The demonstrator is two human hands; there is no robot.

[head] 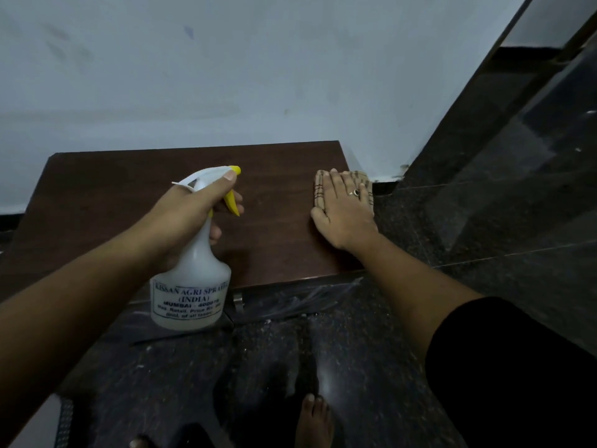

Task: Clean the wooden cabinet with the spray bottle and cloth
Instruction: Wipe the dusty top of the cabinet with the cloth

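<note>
The dark brown wooden cabinet top [274, 195] lies below me against a pale wall. My left hand [190, 215] grips the neck of a white spray bottle [193, 279] with a yellow trigger and nozzle, held above the cabinet's front edge, nozzle pointing right. My right hand [345, 208] lies flat with straight fingers on a folded beige checked cloth [319, 185] at the cabinet's right end. A ring sits on one finger of that hand.
Dark speckled stone floor [323, 350] spreads below and to the right of the cabinet. A dark polished stone wall [517, 156] rises at the right. A metal handle [238, 302] and plastic film show on the cabinet front. A bare foot [315, 421] stands near the bottom.
</note>
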